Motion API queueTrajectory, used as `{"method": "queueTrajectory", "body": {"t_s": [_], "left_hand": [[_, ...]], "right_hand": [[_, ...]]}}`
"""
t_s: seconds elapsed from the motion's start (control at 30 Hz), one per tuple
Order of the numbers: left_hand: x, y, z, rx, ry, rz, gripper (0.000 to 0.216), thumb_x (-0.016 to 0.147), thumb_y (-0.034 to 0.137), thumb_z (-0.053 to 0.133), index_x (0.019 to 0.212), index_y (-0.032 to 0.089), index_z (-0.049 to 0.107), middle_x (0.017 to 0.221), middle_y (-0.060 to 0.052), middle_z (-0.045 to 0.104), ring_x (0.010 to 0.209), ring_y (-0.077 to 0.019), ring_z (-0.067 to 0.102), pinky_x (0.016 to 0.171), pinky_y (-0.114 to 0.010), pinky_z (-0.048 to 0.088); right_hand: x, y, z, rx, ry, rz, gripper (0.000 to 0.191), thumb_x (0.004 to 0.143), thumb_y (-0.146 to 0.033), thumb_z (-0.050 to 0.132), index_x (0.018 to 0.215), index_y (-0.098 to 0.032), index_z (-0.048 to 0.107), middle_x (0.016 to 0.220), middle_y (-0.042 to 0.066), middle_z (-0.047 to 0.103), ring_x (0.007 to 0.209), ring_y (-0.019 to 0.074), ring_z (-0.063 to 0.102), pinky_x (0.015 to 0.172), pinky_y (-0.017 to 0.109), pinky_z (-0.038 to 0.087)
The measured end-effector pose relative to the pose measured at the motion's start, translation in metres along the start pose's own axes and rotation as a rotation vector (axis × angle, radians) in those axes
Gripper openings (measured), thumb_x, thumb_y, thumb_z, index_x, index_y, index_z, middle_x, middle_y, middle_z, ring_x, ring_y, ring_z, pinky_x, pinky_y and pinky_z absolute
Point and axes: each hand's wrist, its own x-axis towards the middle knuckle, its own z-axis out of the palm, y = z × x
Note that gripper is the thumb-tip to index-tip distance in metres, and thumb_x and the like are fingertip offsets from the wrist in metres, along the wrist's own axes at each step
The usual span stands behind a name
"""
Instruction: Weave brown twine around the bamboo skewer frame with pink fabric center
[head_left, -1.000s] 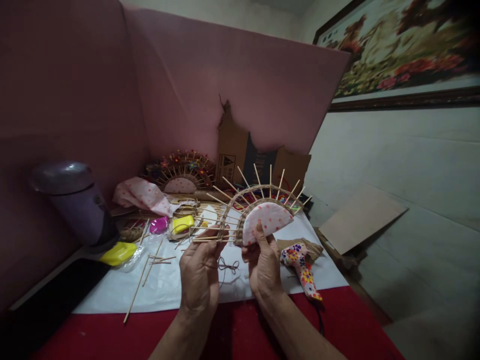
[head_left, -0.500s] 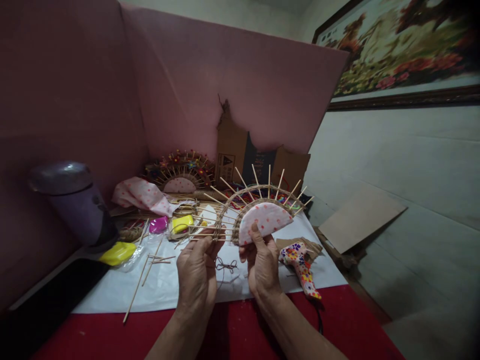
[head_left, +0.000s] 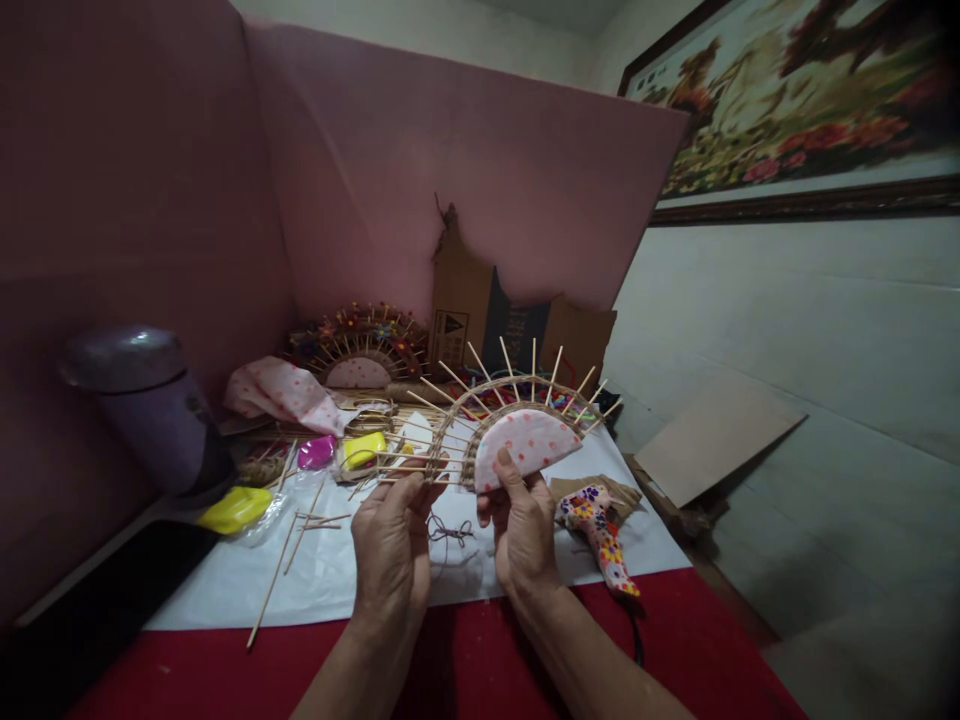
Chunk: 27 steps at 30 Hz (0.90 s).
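Observation:
Between my hands is a half-round fan-shaped craft piece (head_left: 525, 445), raised above the table. Its centre is a half disc covered in white cloth with coral dots, and thin wooden sticks fan out from it through bands of brown twine. My right hand (head_left: 525, 530) pinches the cloth-covered disc, thumb in front and fingers behind. My left hand (head_left: 394, 540) is closed on the left end of the twine band and its lowest sticks. Below the piece lies a tangle of dark cord (head_left: 450, 530). A flower-patterned glue gun (head_left: 604, 535) rests right of my right hand.
A purple tumbler (head_left: 154, 415) and a dark flat slab (head_left: 112, 590) are at left. Yellow clay (head_left: 365, 450), magenta clay (head_left: 316, 453), loose sticks (head_left: 289, 545) and dotted cloth (head_left: 281, 390) lie nearby. Behind stand a decorated fan piece (head_left: 360, 350) and torn cardboard (head_left: 517, 320).
The craft piece has tipped slightly, its stick tips a little lower in view. Both hands keep the same hold. The whole view has shifted slightly.

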Motion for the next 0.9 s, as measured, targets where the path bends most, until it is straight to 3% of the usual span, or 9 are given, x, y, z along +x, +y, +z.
{"method": "queueTrajectory", "body": {"t_s": [0.6, 0.9], "left_hand": [[-0.0011, 0.0007, -0.0003, -0.056, -0.050, -0.022, 0.007, 0.060, 0.006, 0.066, 0.065, 0.012, 0.066, 0.070, -0.001, 0.068, 0.071, -0.0122, 0.064, 0.074, -0.025, 0.052], [-0.0031, 0.0010, 0.0035, -0.044, -0.030, 0.020, 0.005, 0.061, 0.008, 0.067, 0.066, 0.009, 0.067, 0.071, -0.004, 0.068, 0.070, -0.0128, 0.064, 0.069, -0.024, 0.053]], "right_hand": [[0.0003, -0.0028, 0.0014, 0.065, 0.014, 0.020, 0.031, 0.065, -0.038, 0.070, 0.075, -0.017, 0.048, 0.049, -0.008, 0.051, 0.034, 0.0053, 0.046, 0.030, 0.014, 0.032], [-0.0013, -0.0046, 0.0029, 0.050, 0.017, 0.020, 0.032, 0.065, -0.040, 0.069, 0.075, -0.018, 0.048, 0.048, -0.008, 0.053, 0.033, 0.0055, 0.045, 0.030, 0.014, 0.032]]}}
